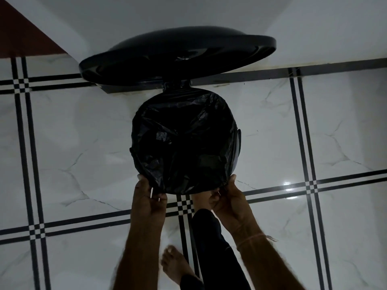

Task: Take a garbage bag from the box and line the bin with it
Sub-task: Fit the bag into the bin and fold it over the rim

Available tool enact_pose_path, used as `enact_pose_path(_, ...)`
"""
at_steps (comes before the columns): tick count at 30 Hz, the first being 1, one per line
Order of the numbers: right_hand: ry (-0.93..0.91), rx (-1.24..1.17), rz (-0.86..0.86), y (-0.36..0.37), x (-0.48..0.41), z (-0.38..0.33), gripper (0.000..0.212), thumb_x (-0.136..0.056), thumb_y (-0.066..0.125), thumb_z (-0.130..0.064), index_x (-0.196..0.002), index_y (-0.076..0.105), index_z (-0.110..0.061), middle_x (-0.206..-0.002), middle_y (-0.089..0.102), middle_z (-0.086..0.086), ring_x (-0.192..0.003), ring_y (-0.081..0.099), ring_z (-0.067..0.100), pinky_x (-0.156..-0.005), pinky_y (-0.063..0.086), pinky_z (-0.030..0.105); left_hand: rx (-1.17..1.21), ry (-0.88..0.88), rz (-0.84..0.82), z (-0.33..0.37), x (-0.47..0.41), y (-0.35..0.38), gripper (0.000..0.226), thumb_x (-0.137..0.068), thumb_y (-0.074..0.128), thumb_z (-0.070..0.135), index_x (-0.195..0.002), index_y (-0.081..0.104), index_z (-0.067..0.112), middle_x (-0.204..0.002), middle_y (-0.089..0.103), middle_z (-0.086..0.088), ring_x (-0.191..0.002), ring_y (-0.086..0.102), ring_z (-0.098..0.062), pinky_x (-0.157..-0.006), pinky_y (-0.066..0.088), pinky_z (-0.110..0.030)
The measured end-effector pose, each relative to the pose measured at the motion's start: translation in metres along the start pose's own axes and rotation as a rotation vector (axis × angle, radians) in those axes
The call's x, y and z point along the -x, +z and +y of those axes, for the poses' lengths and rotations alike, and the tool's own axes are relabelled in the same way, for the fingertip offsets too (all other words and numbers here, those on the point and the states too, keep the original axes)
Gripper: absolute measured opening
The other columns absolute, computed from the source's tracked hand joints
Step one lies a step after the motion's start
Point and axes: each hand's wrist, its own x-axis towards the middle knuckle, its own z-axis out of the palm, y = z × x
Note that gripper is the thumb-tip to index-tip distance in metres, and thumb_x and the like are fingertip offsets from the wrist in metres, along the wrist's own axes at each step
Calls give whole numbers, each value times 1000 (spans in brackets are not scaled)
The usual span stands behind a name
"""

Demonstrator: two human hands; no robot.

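Observation:
A round black bin [238, 143] stands on the tiled floor below me, its black lid [176, 55] swung up and back. A black garbage bag [182, 141] fills its mouth, and the bag's edge is folded over the rim all round. My left hand [147, 197] pinches the bag's edge at the near left of the rim. My right hand [227, 195] pinches it at the near right. The box is not in view.
White marble-look floor tiles [83, 143] with black line borders surround the bin. A white wall with a dark skirting [272, 75] runs behind it. My bare feet, one [174, 264] near the bottom and one [202, 198] under the bin's near edge, stand close.

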Motion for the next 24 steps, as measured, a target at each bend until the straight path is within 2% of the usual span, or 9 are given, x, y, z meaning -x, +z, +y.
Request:
enact_pose_path(3,16,4,11,2,0,-5,56,-102,43,-45,-71,79,-14,-68,63,-1,-49,56,7,-40,39,16,4,-79,38,6,-5,2,14,-95,63,35,-93,68,22,-74,73,12,-74,58,-7,-43,38,-16)
enact_pose_path(5,19,1,17,2,-4,-6,41,-96,52,-45,-82,75,-15,-75,62,-2,-53,55,7,-42,35,16,-25,-132,38,11,-9,1,15,-99,60,32,-91,69,23,-73,73,11,-71,54,-8,-42,36,-18)
enact_pose_path(7,21,1,-8,-1,-10,-11,36,-91,56,-47,-90,71,-14,-76,59,-2,-55,51,7,-44,33,17,-84,-183,24,15,-15,1,15,-100,58,25,-90,68,25,-73,72,11,-68,49,-9,-43,35,-19)
enact_pose_path(11,30,111,-69,-5,-16,-30,53,-98,45,-61,-96,69,-13,-76,53,-2,-58,44,7,-46,27,17,-176,-227,0,17,-25,-3,14,-98,57,19,-88,64,26,-66,70,12,-67,46,-9,-44,35,-18)
enact_pose_path(15,-22,187,-13,-4,-21,-55,36,-99,54,-47,-91,67,-14,-76,54,-3,-60,42,7,-45,30,17,-185,-254,-41,17,-27,-4,18,-99,54,16,-84,63,22,-67,67,10,-67,45,-10,-43,34,-20)
enact_pose_path(19,13,228,79,6,-29,-75,32,-102,55,-41,-85,65,-16,-71,54,-5,-56,40,7,-42,28,17,-149,-264,-59,18,-28,-7,21,-98,54,14,-81,64,18,-71,64,7,-61,46,-9,-42,35,-20)
enact_pose_path(21,44,243,145,13,-37,-78,31,-100,57,-42,-85,64,-16,-67,52,-5,-50,40,5,-39,27,17,-142,-255,-105,20,-28,-8,16,-86,62,8,-74,64,18,-69,60,6,-51,49,-8,-40,36,-19)
enact_pose_path(23,66,237,240,20,-49,-74,31,-101,58,-40,-84,65,-14,-64,52,-4,-41,41,5,-32,29,17,-112,-236,-154,21,-26,-8,24,-56,80,5,-68,63,17,-62,59,5,-43,51,-7,-39,37,-17)
enact_pose_path(24,65,244,282,24,-55,-71,31,-103,56,-36,-85,65,-12,-67,56,-1,-40,46,7,-31,34,17,-128,-251,-152,23,-25,-7,26,-56,80,4,-70,61,16,-60,58,4,-42,51,-7,-39,38,-17)
